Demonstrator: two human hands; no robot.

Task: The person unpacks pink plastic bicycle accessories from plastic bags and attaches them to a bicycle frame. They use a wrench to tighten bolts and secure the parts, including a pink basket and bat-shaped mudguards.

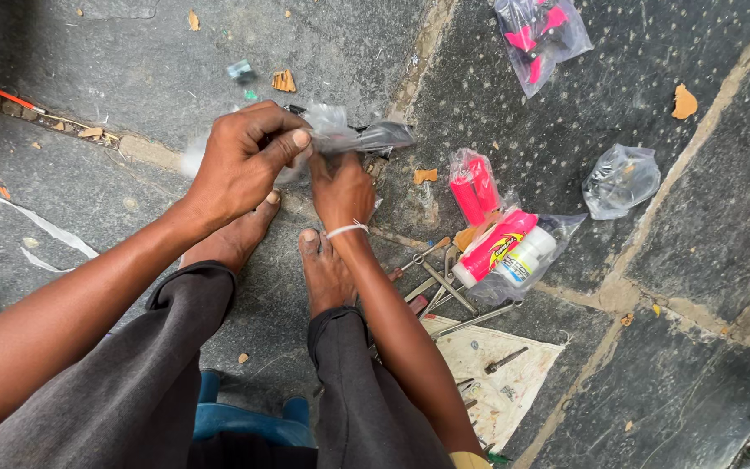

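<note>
My left hand (240, 161) and my right hand (340, 187) both grip a small clear plastic bag (353, 135) with a dark object inside it, held low over the stone floor. The left thumb and fingers pinch the bag's left end. The right hand holds it from below, a white band around its wrist. My bare feet (279, 243) rest on the floor just under the hands. What the dark object is cannot be made out.
To the right lie a bag of pink parts (470, 182), a bag with a pink tube and a white bottle (514, 252), an empty crumpled bag (620, 181), another pink-part bag (538, 30), metal tools (440, 282) and a paper sheet (496, 373). Stone slabs (132, 52) carry scattered scraps.
</note>
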